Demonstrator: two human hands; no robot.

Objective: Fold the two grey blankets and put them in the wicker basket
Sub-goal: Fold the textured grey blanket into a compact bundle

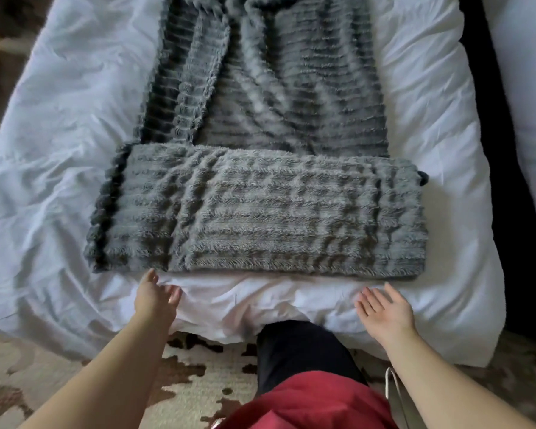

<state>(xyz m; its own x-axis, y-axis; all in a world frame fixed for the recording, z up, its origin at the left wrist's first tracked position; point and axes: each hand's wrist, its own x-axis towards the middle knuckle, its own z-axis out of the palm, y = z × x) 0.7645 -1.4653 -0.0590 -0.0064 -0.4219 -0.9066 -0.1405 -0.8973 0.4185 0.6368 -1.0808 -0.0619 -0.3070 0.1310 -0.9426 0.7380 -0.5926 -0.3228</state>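
A grey ribbed plush blanket (260, 209) lies lengthwise on a white bed, its near end folded over into a wide flat band. The far part of the grey blanket stretches away to the top edge of the view, rumpled along its left side. My left hand (155, 297) hovers just below the band's near left corner, fingers straight, holding nothing. My right hand (384, 311) is held palm up below the band's near right corner, also empty. I see only one blanket, and no wicker basket is in view.
The white duvet (59, 181) covers the bed and hangs over its near edge. A patterned cream and brown rug (183, 376) lies on the floor at my feet. A dark gap (492, 150) runs along the bed's right side, with more white bedding beyond.
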